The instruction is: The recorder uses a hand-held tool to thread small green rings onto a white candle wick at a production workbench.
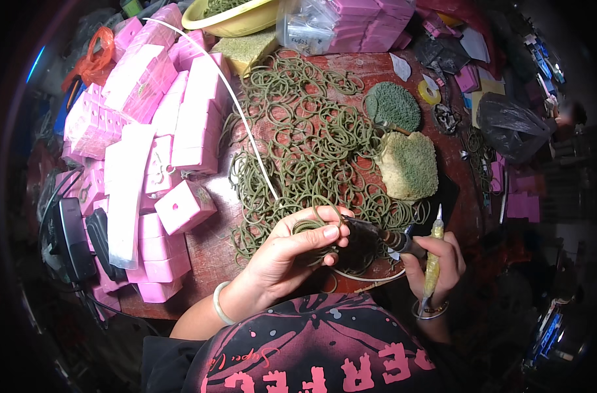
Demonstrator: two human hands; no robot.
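My left hand [284, 248] pinches a bundle of thin green ridged rings [306, 226] between thumb and fingers. One ring stands up from the bundle above the fingertips. My right hand [448, 263] grips a handheld tool [399, 241] with a dark, flat-looking end, pointing left. That end is right beside the ring at my left fingertips; whether it touches cannot be told. Also in my right hand, a pen-like tool [432, 265] wrapped in yellowish tape points upward with its metal tip. Beyond both hands, a loose pile of similar rings [303, 167] spreads over the red table [205, 260].
Stacked pink blocks [195, 132] fill the left side, with a white strip [129, 196] across them. A white cable [239, 110] arcs over the rings. Two rough sponge-like lumps, one green [394, 105] and one yellow-green [409, 167], sit right. A yellow basin [249, 24] stands behind.
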